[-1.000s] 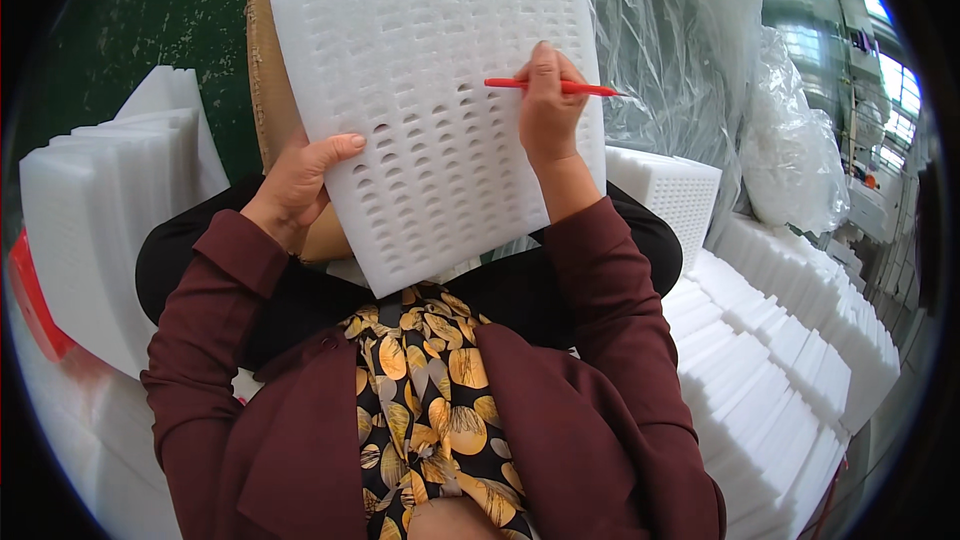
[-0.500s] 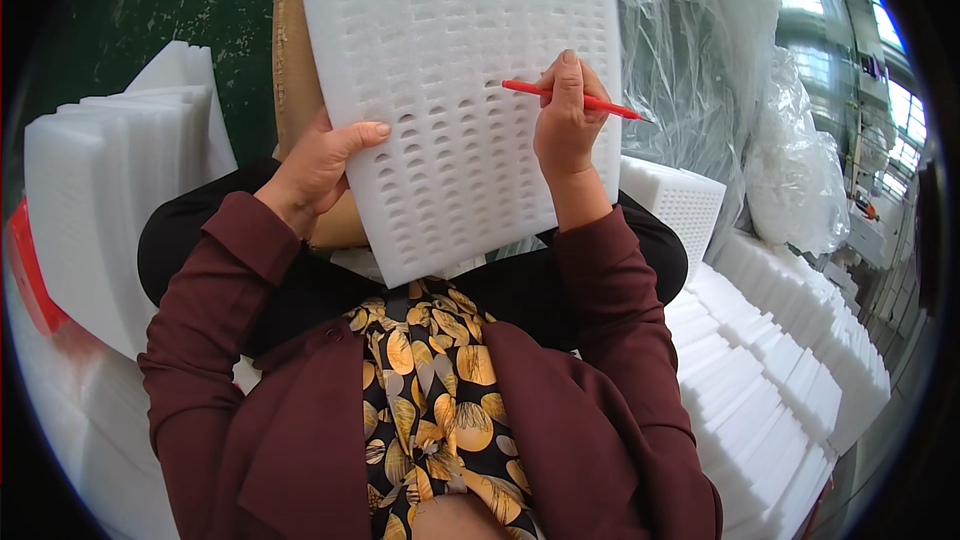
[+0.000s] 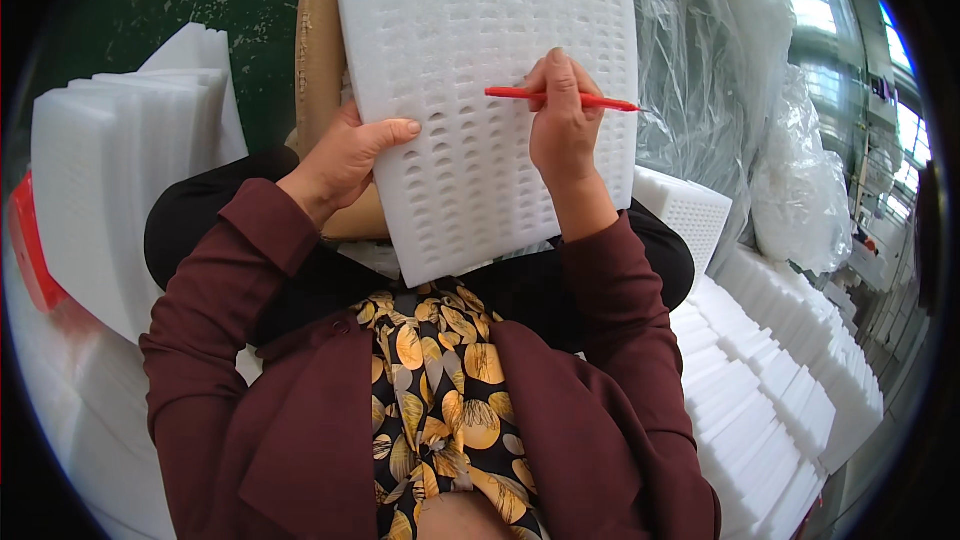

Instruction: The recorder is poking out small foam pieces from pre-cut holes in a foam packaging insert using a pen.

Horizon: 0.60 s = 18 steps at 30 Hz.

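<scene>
A white foam sheet (image 3: 470,50) with rows of punched slots rests tilted on my lap, its far edge leaning on a brown cardboard box (image 3: 318,50). My left hand (image 3: 345,160) grips the sheet's left edge, thumb on top. My right hand (image 3: 562,125) lies on the sheet's right part and holds a thin red stick (image 3: 515,94) pointing left across the slots.
Stacks of white foam sheets stand at my left (image 3: 110,180) and run along my right (image 3: 780,370). A perforated foam block (image 3: 685,208) sits by my right knee. Clear plastic bags (image 3: 700,60) pile up behind. A red object (image 3: 30,240) lies at the far left.
The foam sheet has shifted to the right and closer in view. My right hand moved lower on the sheet with the red stick. My left hand stays on the left edge.
</scene>
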{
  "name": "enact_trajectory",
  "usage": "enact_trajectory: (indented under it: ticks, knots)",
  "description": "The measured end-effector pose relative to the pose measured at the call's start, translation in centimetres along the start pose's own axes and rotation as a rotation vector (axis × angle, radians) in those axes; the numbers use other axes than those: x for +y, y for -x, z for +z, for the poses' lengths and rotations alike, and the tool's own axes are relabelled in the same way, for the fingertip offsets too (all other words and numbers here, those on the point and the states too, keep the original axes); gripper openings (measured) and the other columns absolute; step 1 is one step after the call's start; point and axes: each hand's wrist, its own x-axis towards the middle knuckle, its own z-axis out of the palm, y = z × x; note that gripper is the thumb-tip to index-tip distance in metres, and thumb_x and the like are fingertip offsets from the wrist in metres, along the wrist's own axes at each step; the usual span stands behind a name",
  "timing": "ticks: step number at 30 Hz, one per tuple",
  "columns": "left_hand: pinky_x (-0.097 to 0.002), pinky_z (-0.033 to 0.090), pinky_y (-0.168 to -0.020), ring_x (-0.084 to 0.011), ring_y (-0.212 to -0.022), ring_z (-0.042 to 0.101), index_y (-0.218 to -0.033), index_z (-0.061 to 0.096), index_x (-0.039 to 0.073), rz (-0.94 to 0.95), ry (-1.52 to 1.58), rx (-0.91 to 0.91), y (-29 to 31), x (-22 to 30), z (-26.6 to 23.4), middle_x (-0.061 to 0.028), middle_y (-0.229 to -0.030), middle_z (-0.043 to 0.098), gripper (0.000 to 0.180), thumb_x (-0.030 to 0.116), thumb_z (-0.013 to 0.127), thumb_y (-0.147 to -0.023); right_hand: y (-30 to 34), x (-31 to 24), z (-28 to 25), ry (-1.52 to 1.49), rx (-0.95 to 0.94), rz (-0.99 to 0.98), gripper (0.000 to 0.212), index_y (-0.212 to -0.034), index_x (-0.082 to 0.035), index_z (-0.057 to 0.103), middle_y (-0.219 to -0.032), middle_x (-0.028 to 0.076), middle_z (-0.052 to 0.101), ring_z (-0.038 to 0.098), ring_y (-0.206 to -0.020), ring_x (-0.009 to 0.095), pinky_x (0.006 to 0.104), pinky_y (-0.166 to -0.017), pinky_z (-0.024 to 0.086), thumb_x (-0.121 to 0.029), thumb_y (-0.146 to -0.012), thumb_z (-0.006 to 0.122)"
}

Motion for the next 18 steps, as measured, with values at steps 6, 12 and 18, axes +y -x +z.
enact_trajectory:
  ticks: [6,12,18]
  knots:
    - [-0.0278,0.053,-0.076,-0.0195,-0.085,0.063,-0.115,0.052,0.000,0.056,-0.064,-0.081,-0.1,-0.3,0.5,-0.0148,-0.102,0.062,0.036,0.000,0.058,-0.080,0.4,0.8,1.3,0.754,-0.183,-0.602,0.024,-0.060,-0.007,0.046,-0.056,0.001,0.045,0.037,-0.052,0.015,0.0249,-0.064,0.036,-0.007,-0.083,0.054]
    - [-0.0266,0.052,-0.075,-0.0177,-0.084,0.062,-0.114,0.054,0.000,0.025,-0.043,-0.052,0.0,-0.1,0.9,-0.0131,-0.101,0.063,0.035,0.000,0.059,-0.080,1.1,0.5,2.2,0.397,-0.146,-0.370,0.022,-0.061,-0.008,0.048,-0.057,0.001,0.046,0.038,-0.054,0.016,0.0255,-0.066,0.036,-0.004,-0.083,0.052]
    - [-0.0285,0.050,-0.080,-0.0195,-0.092,0.060,-0.121,0.049,0.002,0.028,-0.113,-0.083,0.3,-0.2,0.6,-0.0132,-0.108,0.060,0.042,0.000,0.060,-0.080,1.2,1.0,2.9,0.540,-0.192,-0.600,0.025,-0.058,-0.010,0.044,-0.054,0.000,0.043,0.037,-0.050,0.017,0.0256,-0.067,0.034,-0.003,-0.081,0.053]
